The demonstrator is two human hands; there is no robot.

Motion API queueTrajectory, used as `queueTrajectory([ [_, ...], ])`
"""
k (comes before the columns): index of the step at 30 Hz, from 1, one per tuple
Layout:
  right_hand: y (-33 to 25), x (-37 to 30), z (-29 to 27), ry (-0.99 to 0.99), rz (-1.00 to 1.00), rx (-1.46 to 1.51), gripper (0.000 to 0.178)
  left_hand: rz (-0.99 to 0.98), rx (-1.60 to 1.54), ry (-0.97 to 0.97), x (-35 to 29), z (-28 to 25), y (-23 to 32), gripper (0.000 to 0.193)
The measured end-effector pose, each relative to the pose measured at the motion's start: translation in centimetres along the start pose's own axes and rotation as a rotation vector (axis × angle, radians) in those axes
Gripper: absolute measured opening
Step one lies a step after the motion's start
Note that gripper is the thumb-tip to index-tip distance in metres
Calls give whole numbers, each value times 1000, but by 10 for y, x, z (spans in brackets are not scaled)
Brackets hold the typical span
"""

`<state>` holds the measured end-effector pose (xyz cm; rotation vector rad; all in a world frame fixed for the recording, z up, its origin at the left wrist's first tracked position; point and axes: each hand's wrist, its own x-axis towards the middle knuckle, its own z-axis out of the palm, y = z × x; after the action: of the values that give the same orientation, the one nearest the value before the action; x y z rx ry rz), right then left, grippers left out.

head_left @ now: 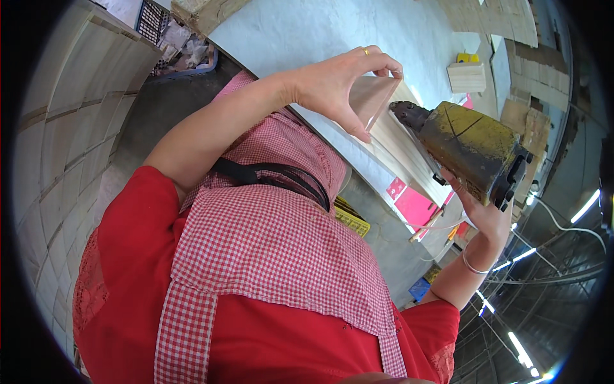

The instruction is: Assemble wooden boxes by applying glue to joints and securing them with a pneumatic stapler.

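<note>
**Wood piece held up, yellow tool beside it**

From the head view, we see our left hand (pixel 332 86) pinching a small wooden piece (pixel 372 97); the grip is clamped on it, thumb on the near face and fingertips over the top edge; the piece stands on a long wooden board (pixel 406 153) that lies on the white desk (pixel 307 32). Our right hand (pixel 483 208) is wrapped round a worn yellow tool (pixel 470 150), closed tight on its handle; the dark nose of the tool sits just beside the piece.

To do this well, we think the piece should be held flat and steady against the board, with fingers kept away from the tool's nose.

The piece points up and away from us, a bit tilted; its long side seems to run from the board up to our fingertips. The tool's long side runs from our right hand toward the piece.

A small wooden box (pixel 467 77) sits farther off on the desk.
</note>
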<state>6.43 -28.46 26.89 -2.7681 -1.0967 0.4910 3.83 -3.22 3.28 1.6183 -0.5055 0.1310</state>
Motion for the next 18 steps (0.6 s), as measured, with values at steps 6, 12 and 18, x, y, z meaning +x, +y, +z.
queueTrajectory([
  [6,-9,1,1,50,22,55,41,11,-6,0,-7,-35,-1,99],
  [12,-15,23,-4,60,59,52,41,-38,-84,-44,-15,-38,-7,102],
  [18,-21,47,-1,101,74,182,42,-97,-156,-41,-15,-33,-7,107],
])
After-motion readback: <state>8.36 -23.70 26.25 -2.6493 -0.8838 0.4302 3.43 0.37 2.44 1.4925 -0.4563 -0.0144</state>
